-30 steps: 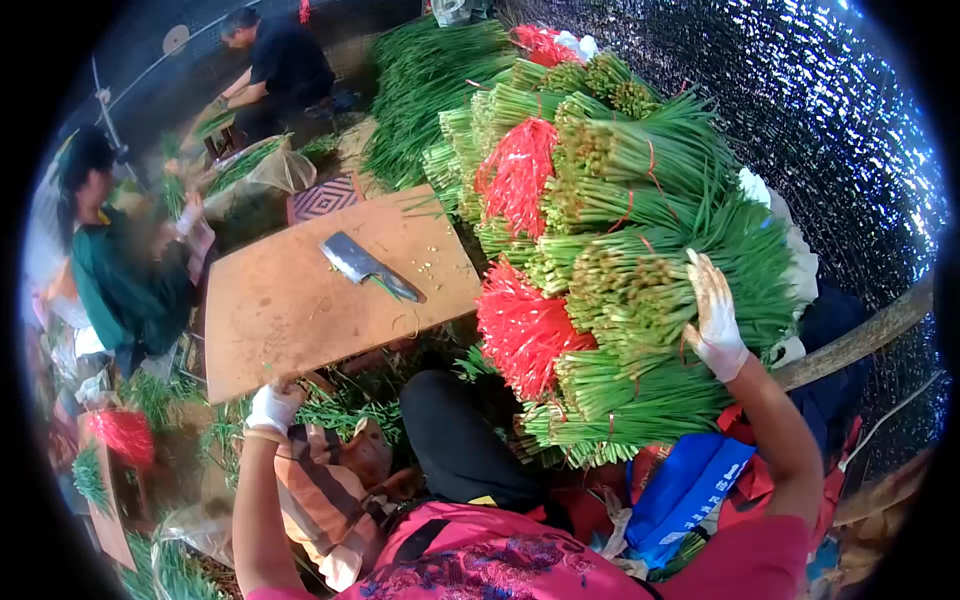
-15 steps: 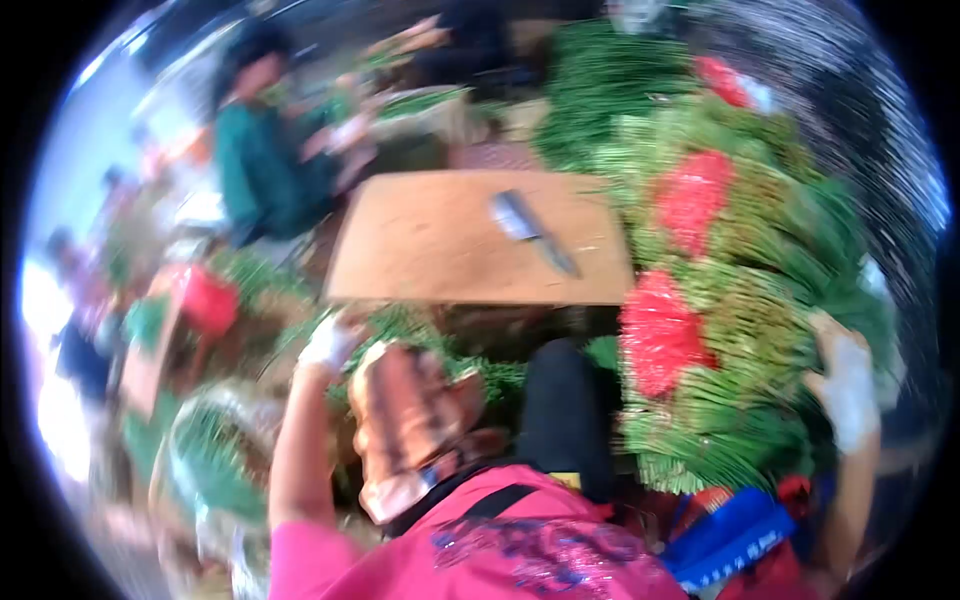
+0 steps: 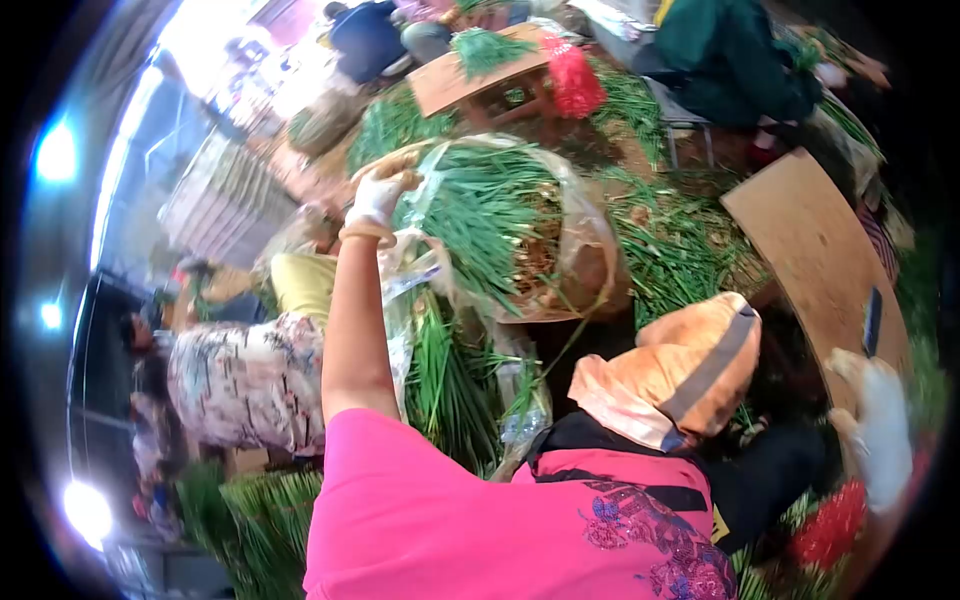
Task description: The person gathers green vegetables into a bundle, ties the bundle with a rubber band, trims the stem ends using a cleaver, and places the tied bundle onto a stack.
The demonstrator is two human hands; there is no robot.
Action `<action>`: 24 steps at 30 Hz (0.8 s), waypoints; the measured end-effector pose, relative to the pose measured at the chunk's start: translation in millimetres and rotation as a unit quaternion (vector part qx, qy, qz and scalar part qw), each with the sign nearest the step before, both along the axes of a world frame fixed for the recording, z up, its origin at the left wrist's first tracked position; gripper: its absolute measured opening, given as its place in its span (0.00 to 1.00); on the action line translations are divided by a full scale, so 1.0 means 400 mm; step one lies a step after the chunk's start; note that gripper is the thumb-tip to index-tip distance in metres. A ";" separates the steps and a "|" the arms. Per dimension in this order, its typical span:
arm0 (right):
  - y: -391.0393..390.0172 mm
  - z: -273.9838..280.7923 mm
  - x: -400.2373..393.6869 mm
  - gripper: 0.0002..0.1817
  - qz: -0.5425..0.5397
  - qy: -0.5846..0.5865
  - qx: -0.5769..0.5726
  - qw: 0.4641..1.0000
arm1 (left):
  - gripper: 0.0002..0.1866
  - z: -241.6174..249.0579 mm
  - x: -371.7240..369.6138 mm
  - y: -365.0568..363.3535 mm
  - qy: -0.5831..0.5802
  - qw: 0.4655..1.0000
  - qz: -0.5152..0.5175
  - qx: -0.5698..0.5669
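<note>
Left hand (image 3: 378,196), white-gloved, fingers curled over the near rim of a basket (image 3: 585,270) lined with clear plastic; the green stalks (image 3: 480,225) inside it lie with their long axis running from the hand's side down toward the basket's brown far end. Right hand (image 3: 880,430), also gloved, is blurred at the frame's right edge below the wooden surface (image 3: 815,250) carrying a cleaver (image 3: 872,320), beside red ties (image 3: 828,528); whether its fingers grip anything cannot be told.
</note>
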State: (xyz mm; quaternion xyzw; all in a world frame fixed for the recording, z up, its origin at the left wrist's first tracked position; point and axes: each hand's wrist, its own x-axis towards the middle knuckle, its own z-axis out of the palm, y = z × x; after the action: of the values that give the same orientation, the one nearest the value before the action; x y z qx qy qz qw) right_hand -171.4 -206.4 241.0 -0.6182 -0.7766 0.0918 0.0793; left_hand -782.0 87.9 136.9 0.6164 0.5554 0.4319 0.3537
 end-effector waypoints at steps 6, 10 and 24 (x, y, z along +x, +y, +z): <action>0.334 -0.200 -0.292 0.20 0.184 0.166 -0.048 0.968 | 0.18 -0.120 -0.167 -0.313 -0.111 0.969 0.206 -0.079; 0.420 -0.288 -0.478 0.20 0.292 0.209 -0.106 0.927 | 0.15 -0.286 -0.245 -0.526 -0.110 0.945 0.295 -0.083; 0.390 -0.672 -1.017 0.24 0.173 0.394 -0.498 0.753 | 0.47 -0.560 -0.233 -0.727 0.015 0.877 0.454 -0.154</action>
State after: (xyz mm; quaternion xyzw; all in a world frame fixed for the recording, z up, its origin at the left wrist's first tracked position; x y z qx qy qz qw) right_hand -578.1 -50.2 -27.8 -0.3348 -0.6145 0.7132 0.0415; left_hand -875.1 -202.7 -87.1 0.2401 0.8390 0.4450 0.2008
